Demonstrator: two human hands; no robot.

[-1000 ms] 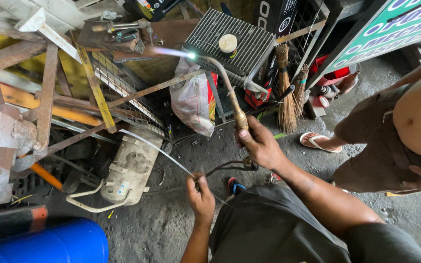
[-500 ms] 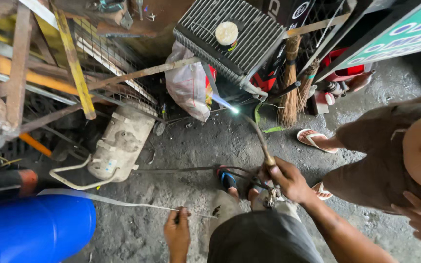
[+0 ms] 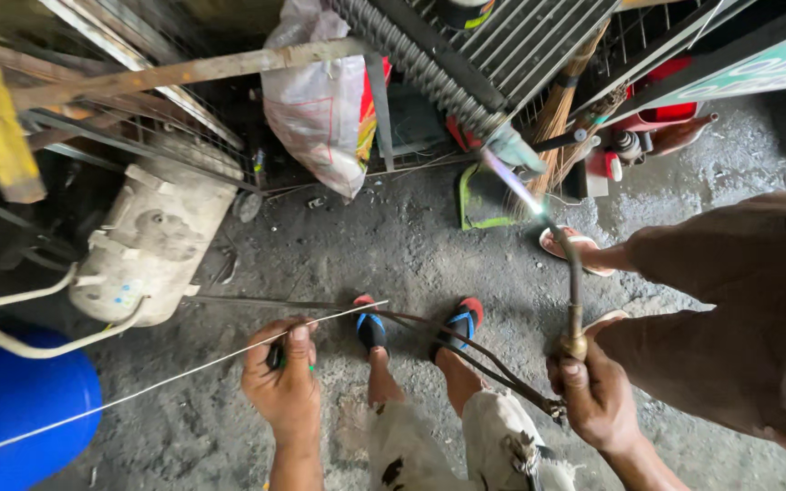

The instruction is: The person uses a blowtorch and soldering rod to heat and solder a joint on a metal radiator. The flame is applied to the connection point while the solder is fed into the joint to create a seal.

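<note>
A rough grey concrete floor lies underfoot, crowded along its far side with workshop clutter. The gas torch stands nearly upright above the floor at the right of the view, its thin bent tube rising from a brass fitting to a lit tip, where a pale blue flame slants up and to the left. The right hand grips the torch's handle low down, fingers wrapped tight around it with the thumb up by the brass fitting. Dark hoses run from the handle leftward across the floor. The left hand pinches a long thin filler rod between thumb and curled fingers; the rod stretches off to the lower left and pokes out a little to the right. Between the hands stand the person's feet in blue and red sandals. Another person's bare legs in brown shorts stand just right of the torch. Farther off are a grimy white tank, a blue drum, a white plastic sack, a finned metal radiator and a straw broom
</note>
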